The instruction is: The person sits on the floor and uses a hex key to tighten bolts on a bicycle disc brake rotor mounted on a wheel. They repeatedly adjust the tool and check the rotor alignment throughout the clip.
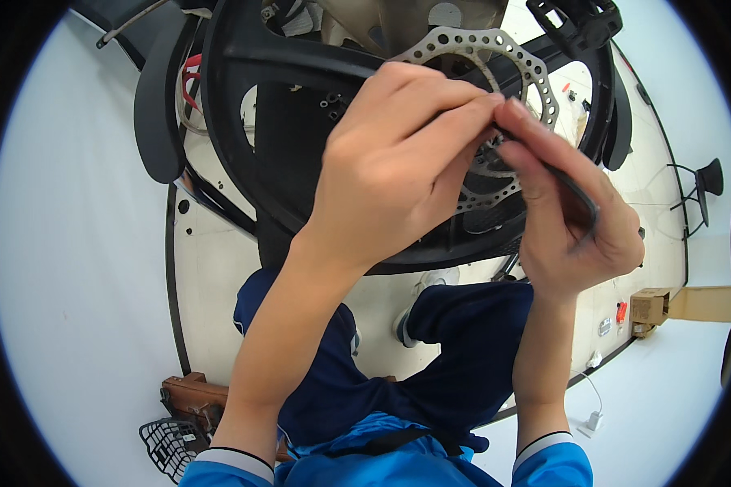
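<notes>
A black spoked wheel (237, 134) with a drilled metal brake disc rotor (539, 76) lies across a black chair seat before me. My right hand (575, 201) grips a dark, bent hex key (575, 185), its short end pointing to the rotor's hub. Over the rotor, my left hand (396, 152) has its fingertips pinched together against the right fingertips. Whether the left fingers hold the tool's tip or a small part is hidden. Small dark nuts or bolts (332, 103) lie on the seat, seen through the wheel.
Chair armrests (158, 115) flank the wheel. A black pedal (575, 24) is at the upper right. Cardboard boxes (649, 305) stand on the floor to the right, near a red item (621, 312). At lower left are a black wire basket (167, 447) and a brown stool or bench (195, 392).
</notes>
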`<control>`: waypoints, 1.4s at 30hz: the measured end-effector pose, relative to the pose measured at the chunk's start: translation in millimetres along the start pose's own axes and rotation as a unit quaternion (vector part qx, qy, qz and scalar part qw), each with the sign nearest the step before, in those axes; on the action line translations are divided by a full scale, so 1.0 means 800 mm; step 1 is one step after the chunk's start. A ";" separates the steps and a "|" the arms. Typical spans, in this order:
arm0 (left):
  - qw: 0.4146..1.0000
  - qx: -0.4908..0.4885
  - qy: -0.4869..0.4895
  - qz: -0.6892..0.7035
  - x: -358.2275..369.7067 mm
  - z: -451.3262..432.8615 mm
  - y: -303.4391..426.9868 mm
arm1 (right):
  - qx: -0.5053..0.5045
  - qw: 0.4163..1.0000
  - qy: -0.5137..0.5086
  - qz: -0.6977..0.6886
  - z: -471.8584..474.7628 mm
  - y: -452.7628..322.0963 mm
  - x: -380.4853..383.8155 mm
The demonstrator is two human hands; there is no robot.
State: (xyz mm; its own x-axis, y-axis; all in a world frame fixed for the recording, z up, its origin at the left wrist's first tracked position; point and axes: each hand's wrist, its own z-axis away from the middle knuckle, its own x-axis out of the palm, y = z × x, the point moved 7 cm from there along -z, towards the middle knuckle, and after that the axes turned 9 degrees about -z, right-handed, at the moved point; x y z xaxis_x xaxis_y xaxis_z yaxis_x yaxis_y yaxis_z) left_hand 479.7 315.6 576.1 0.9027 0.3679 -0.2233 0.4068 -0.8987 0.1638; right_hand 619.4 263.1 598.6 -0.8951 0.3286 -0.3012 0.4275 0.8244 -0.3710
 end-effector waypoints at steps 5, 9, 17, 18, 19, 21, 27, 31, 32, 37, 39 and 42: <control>0.998 -0.043 0.007 0.044 -0.005 0.003 -0.002 | 0.000 0.999 0.050 0.014 -0.002 0.001 0.001; 0.999 -0.035 0.006 0.027 -0.006 0.001 -0.002 | 0.016 0.998 0.068 0.002 0.000 0.002 0.006; 0.997 -0.076 0.004 0.011 -0.005 -0.007 0.007 | 0.020 0.997 0.064 -0.036 -0.006 -0.009 0.007; 0.996 -0.084 -0.002 0.023 -0.005 -0.007 0.004 | -0.001 0.998 0.054 -0.030 -0.011 -0.013 0.010; 0.994 -0.103 -0.003 0.025 -0.003 -0.001 0.004 | 0.000 0.998 0.053 -0.031 -0.007 -0.012 0.012; 0.996 -0.091 0.000 0.027 -0.003 -0.001 0.003 | 0.003 0.998 0.052 -0.030 -0.009 -0.013 0.013; 0.992 -0.117 0.011 0.041 -0.034 -0.004 -0.001 | 0.045 0.997 0.046 -0.043 -0.043 -0.022 0.007; 0.978 -0.175 0.003 0.116 -0.023 0.004 -0.009 | 0.046 0.996 -0.036 0.061 -0.020 0.007 -0.007; 0.985 -0.144 -0.008 0.097 -0.020 0.002 -0.007 | 0.053 0.996 -0.030 0.062 -0.013 0.010 -0.011; 0.995 -0.083 -0.044 0.044 -0.017 0.004 0.001 | 0.032 0.997 -0.022 0.070 -0.009 0.013 -0.014; 0.995 -0.085 -0.041 0.043 -0.016 0.003 0.004 | 0.023 0.996 -0.023 0.088 -0.004 0.014 -0.014; 0.997 -0.069 -0.038 -0.006 -0.019 -0.004 0.017 | 0.004 0.992 -0.053 0.112 -0.005 0.007 -0.017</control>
State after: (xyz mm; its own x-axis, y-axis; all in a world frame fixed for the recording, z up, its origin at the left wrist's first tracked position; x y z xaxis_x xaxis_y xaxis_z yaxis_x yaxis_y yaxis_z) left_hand 471.7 298.7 584.5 0.8862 0.3551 -0.2975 0.4382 -0.8509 0.2898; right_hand 633.5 265.1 603.7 -0.7590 0.4530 -0.4676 0.6162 0.7318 -0.2912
